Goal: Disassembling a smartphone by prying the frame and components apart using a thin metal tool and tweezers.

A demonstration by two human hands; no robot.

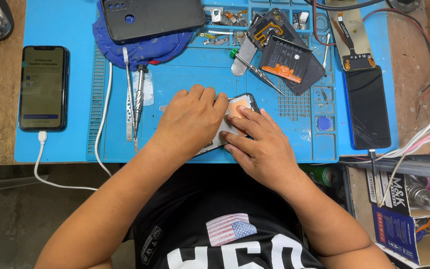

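Note:
An opened phone frame [240, 105] with a copper-coloured inner plate lies on the blue work mat [185, 74], near its front edge. My left hand [191, 119] lies on top of it, fingers curled over its left part and far edge. My right hand [260, 142] presses flat on the frame's right side, fingers pointing left. Most of the frame is hidden under both hands. Whether either hand grips it or just presses cannot be told.
On the mat lie metal pry tools [134, 99], a screwdriver [255, 69], a black battery [287, 60], a back cover on a blue pad [153, 17], small parts in tray slots, and a loose screen with flex cable [367, 104]. A lit phone [43, 87] charges at left. Open box of tools [409, 214] lower right.

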